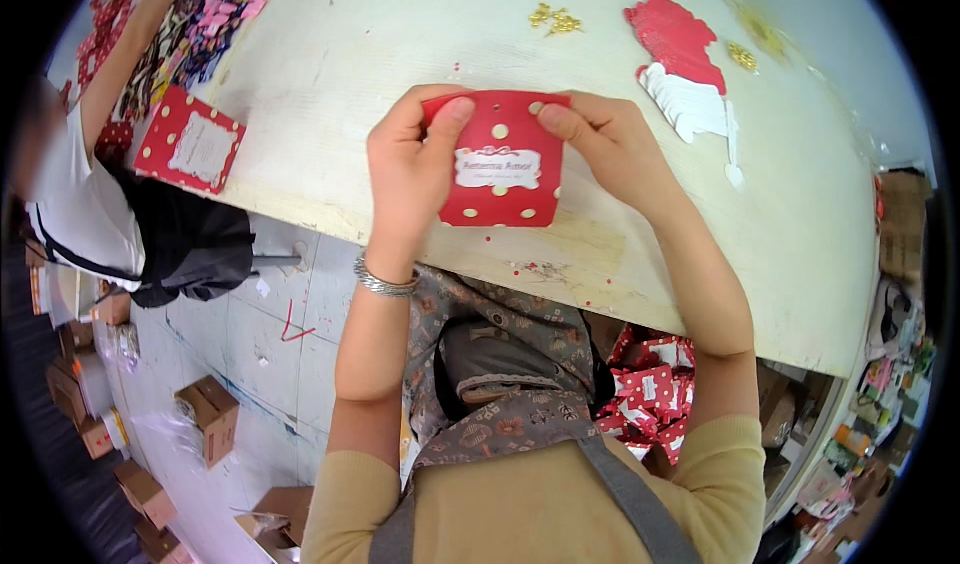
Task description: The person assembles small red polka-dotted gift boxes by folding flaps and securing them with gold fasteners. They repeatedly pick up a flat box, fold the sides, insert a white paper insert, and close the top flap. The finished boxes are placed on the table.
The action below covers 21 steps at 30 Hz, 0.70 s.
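Between my two hands, just above the pale table [330, 74], I hold up a red card [500, 207] with cream polka dots and a white label in its middle. A small hole shows near its top edge. My left hand [415, 154] grips the upper left corner, thumb in front and fingers behind. On the upper right corner my right hand [605, 144] pinches the same way. Whether the card is folded or a single sheet, I cannot tell. A silver bracelet [387, 280] circles my left wrist.
Red cut-outs [678, 34], white cut-outs [685, 104] and small gold pieces [556, 20] lie at the far right. Colourful bows [205, 29] and a polka-dot card [190, 142] lie left, near a co-worker [100, 194]. Red packets [650, 394] are heaped below the table edge.
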Motion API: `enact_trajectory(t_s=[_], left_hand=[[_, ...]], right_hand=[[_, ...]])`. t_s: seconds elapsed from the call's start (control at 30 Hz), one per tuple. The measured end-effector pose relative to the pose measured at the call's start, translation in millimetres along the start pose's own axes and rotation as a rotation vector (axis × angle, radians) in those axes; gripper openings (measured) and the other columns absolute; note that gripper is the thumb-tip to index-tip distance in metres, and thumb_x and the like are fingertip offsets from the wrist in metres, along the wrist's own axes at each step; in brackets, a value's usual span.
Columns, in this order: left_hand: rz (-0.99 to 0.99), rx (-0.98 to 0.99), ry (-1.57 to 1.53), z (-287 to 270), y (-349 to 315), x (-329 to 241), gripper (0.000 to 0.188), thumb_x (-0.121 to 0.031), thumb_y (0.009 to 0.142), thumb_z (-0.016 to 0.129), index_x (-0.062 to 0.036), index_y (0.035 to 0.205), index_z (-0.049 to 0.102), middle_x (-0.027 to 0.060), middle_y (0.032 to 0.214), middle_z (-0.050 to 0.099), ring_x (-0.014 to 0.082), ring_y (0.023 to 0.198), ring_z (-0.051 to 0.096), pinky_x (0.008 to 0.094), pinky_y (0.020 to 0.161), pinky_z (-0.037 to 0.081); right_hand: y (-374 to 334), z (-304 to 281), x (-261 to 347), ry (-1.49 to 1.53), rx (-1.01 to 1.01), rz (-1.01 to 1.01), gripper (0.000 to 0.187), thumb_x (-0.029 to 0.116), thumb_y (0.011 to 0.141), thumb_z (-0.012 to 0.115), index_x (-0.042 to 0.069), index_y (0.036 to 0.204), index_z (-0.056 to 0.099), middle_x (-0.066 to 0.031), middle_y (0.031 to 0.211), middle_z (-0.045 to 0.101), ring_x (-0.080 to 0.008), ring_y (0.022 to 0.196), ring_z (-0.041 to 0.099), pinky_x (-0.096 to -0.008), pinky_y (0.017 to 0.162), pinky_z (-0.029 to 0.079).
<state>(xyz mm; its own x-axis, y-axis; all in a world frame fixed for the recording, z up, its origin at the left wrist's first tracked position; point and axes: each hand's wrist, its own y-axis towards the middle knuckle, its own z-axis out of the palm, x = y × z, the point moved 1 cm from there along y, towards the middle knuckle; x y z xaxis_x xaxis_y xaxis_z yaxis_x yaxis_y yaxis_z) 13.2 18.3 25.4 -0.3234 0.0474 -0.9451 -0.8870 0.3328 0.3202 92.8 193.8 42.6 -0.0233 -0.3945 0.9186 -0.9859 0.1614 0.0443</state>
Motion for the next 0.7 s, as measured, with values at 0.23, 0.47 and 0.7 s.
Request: enact_trajectory(t_s=[0.23,0.47,0.7], left_hand=[[0.158,-0.107,0.366,-3.4,-11.8,-8.8,0.040,-0.009,0.084,0.067,0.0007,0.121,0.055,0.0117,0.120,0.057,0.0195,0.104,0.054,0.0314,0.091,0.043],[0.011,-0.149,0.197,7.7,-12.4,-2.8,0.022,-0.016,0.090,0.065,0.0022,0.102,0.061,0.0070,0.096,0.064,0.0103,0.083,0.057,0.0225,0.075,0.047],[0.017,0.007,0.275,-4.3,3.9,-6.8,0.018,-0.012,0.089,0.066,0.0026,0.100,0.064,0.0043,0.092,0.064,0.0069,0.078,0.055,0.0184,0.067,0.044]], right_hand=[[-9.5,43.2,9.0,-0.736,-0.468,-0.651,0.024,0.014,0.077,0.064,0.005,0.098,0.066,-0.0085,0.089,0.068,-0.0224,0.075,0.067,-0.0343,0.062,0.053],[-36.5,25.6,-9.6,-0.649,-0.125,-0.442,0.019,0.018,0.080,0.066,0.010,0.097,0.068,-0.0059,0.088,0.067,-0.0222,0.088,0.063,-0.0353,0.074,0.052],[-102.3,-140.7,-88.0,-0.997,-0.730,0.655,0.022,0.028,0.078,0.068,0.006,0.084,0.070,-0.0151,0.084,0.066,-0.0296,0.083,0.064,-0.0384,0.072,0.053]])
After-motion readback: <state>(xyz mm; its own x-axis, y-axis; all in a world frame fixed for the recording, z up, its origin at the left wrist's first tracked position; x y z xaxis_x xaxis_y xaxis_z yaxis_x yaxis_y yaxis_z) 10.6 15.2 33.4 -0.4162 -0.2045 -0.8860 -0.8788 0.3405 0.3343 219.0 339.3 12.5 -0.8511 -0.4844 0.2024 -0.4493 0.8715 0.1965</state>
